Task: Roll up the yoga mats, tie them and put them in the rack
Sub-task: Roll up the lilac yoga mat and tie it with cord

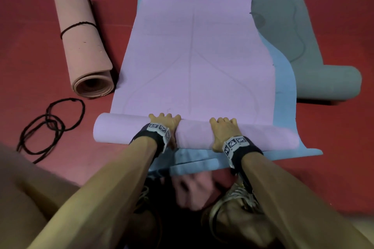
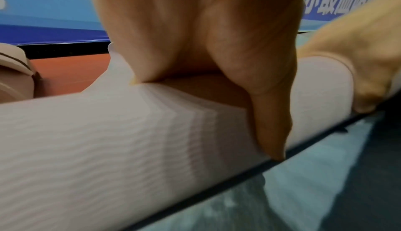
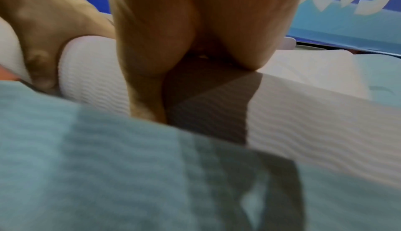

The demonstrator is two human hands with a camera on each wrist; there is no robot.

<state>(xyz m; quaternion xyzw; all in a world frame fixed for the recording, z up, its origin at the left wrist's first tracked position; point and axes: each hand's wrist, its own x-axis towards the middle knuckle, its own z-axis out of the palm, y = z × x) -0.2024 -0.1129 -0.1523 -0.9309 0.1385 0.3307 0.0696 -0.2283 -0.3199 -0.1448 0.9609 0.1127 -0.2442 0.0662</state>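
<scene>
Lilac mat (image 1: 192,62), near end rolled (far edge curled), lies flat.

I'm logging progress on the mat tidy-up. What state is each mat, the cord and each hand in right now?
Lilac mat: partly rolled at the near end, the rest flat, far end curled up.
Pink mat: fully rolled, tied with a black cord.
Blue mat: flat under the lilac mat.
Grey-green mat: unrolled, near end curled.
Loose black cord: lying unused on the floor.
Left hand: gripping the roll.
Right hand: gripping the roll.
</scene>
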